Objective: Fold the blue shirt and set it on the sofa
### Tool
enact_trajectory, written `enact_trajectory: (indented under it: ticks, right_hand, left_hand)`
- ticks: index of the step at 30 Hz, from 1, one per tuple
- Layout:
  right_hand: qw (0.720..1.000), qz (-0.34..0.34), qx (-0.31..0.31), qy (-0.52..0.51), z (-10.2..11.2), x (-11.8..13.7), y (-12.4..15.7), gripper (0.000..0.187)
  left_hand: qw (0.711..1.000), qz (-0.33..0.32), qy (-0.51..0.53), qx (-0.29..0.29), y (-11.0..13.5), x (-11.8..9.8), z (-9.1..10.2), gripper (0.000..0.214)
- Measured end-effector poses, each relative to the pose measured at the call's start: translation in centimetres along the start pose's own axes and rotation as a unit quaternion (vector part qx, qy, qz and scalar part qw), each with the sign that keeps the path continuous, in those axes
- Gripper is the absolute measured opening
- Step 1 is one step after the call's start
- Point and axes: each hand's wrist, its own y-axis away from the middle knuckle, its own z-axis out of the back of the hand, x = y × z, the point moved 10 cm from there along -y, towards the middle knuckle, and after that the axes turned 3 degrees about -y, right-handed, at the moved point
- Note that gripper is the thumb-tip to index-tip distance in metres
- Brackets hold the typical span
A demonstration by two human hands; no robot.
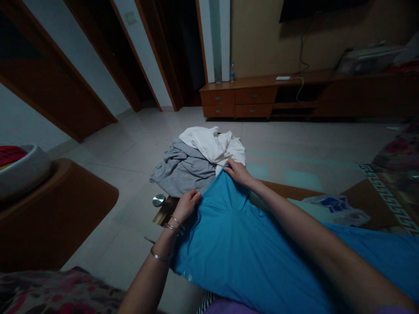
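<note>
A bright blue garment (248, 244) is spread out in front of me over a low glass table (296, 179). My left hand (187, 204), with thin bangles on the wrist, pinches the garment's left edge. My right hand (238, 171) grips the cloth at its far top point, fingers closed round the fabric. Just beyond both hands lies a heap of clothes: a grey garment (183, 169) with a white garment (214, 144) on top.
A crumpled plastic bag (337, 208) lies to the right on the table. A small round metal object (159, 200) sits by the table's left corner. A wooden side table (55, 209) with a bowl (22, 170) stands left. A low wooden cabinet (262, 98) lines the far wall.
</note>
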Motion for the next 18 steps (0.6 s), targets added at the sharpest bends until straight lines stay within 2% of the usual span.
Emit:
enact_trajectory:
  ticks: [3, 6, 13, 18]
  right_hand:
    - [1.000, -0.010, -0.005, 0.007, -0.2, -0.4, 0.1, 0.017]
    - [1.000, -0.021, -0.016, 0.008, -0.1, -1.3, 0.3, 0.015]
    - [0.999, -0.032, -0.033, -0.018, -0.4, -3.4, 1.0, 0.016]
    - [0.999, -0.030, -0.028, -0.021, -0.5, -3.7, 0.8, 0.016]
  left_hand:
    - [0.999, 0.012, 0.043, 0.003, 0.9, 0.7, -0.1, 0.038]
    - [0.999, 0.011, 0.040, 0.003, 2.7, 1.5, 0.4, 0.038]
    - [0.998, 0.018, -0.059, -0.001, 8.1, 3.0, 1.7, 0.020]
    - [0.990, 0.037, -0.135, -0.013, 10.2, 3.1, 1.9, 0.009]
